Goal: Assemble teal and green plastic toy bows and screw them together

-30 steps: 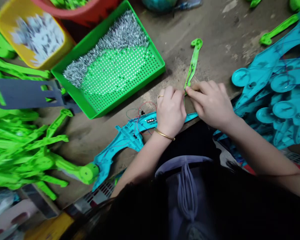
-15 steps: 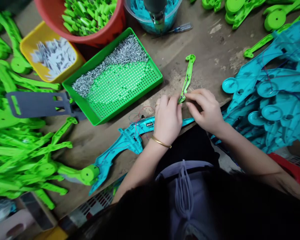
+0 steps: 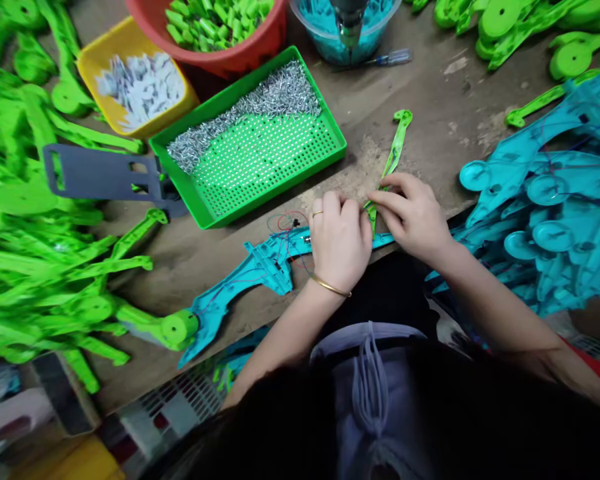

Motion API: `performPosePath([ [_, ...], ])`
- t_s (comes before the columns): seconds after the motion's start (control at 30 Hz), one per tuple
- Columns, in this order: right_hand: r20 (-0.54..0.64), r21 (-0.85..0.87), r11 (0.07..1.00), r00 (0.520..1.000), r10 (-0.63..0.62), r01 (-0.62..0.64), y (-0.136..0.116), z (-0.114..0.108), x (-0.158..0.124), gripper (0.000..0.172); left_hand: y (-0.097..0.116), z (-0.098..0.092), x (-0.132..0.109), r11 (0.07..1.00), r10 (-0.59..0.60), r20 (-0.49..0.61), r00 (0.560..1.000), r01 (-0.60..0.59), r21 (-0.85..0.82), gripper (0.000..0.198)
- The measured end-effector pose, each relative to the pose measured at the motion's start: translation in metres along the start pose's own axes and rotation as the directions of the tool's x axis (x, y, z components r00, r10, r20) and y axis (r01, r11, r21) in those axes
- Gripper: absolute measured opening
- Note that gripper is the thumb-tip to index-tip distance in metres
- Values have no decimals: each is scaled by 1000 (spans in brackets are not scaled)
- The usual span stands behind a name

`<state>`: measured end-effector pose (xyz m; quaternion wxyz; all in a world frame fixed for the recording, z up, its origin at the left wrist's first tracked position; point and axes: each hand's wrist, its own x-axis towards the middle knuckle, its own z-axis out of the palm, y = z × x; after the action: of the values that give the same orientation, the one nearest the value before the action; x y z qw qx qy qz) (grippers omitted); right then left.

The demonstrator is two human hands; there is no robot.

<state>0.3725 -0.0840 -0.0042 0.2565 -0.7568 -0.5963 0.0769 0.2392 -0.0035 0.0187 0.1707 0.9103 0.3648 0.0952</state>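
My left hand (image 3: 341, 240) is curled, fingers pressed down on a long teal plastic toy part (image 3: 260, 267) with red and blue wires that lies along the table's near edge. My right hand (image 3: 413, 215) pinches the near end of a slim green plastic strip (image 3: 394, 152) that points away across the table. Both hands meet over the teal part's right end, which they hide.
A green perforated tray (image 3: 325, 120) with small metal pieces sits behind the hands. A yellow tub (image 3: 97, 100), a red basin (image 3: 240, 57) and a clear tub (image 3: 375, 40) stand further back. Green parts (image 3: 40, 267) pile up at left, teal parts (image 3: 560, 207) at right. A screwdriver (image 3: 380, 60) lies near the back.
The view shifted, so everything slid right in the picture. My right hand drew the green strip's near end closer to my left hand, over the teal part.
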Motion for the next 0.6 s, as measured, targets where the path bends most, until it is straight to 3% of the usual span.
performPosePath([
  [0.4,-98,31,999,995,35,-32,2,5,-5,23,2,-2,4,1000,-13,39,999,13,11,14],
  [0.6,-40,10,994,993,110,-110,-4,3,1,21,-10,-17,-25,987,122,-131,984,-134,-84,17],
])
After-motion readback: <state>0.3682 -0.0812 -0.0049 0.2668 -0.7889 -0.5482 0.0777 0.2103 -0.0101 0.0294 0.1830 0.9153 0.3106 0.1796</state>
